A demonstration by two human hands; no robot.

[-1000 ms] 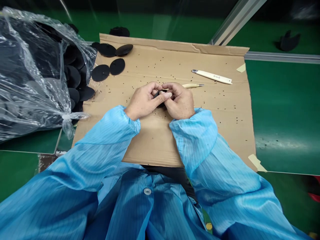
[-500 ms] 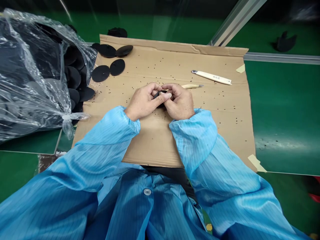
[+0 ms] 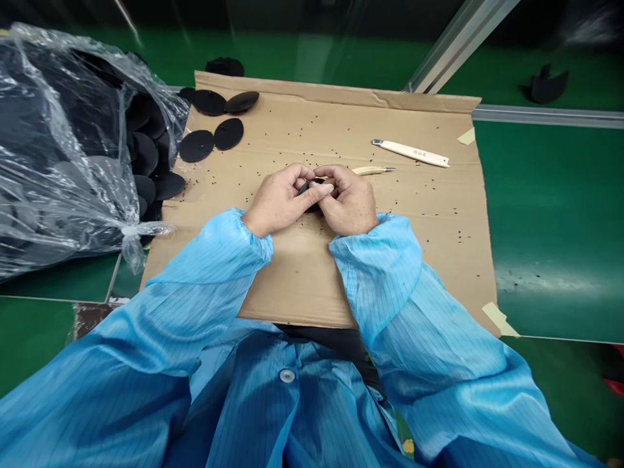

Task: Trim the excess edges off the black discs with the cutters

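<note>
Over the middle of a cardboard sheet, my left hand and my right hand meet, both closed on one black disc. Fingers and thumbs cover most of the disc, so its outline is partly hidden. My left thumb lies across it, touching the fingers of my right hand. Just beyond my right hand lie curved tweezers with a pale handle and a metal tip. A white-handled craft knife rests farther back on the right. Tiny black specks are scattered over the cardboard.
Several black discs, one of them here, lie at the cardboard's back left. A clear plastic bag full of similar discs fills the left side. Behind the cardboard rises a metal post. A cut black piece sits at the back right.
Both hands stay closed on the disc in nearly the same pose. The whole view has shifted very slightly; nothing on the cardboard has visibly been moved.
</note>
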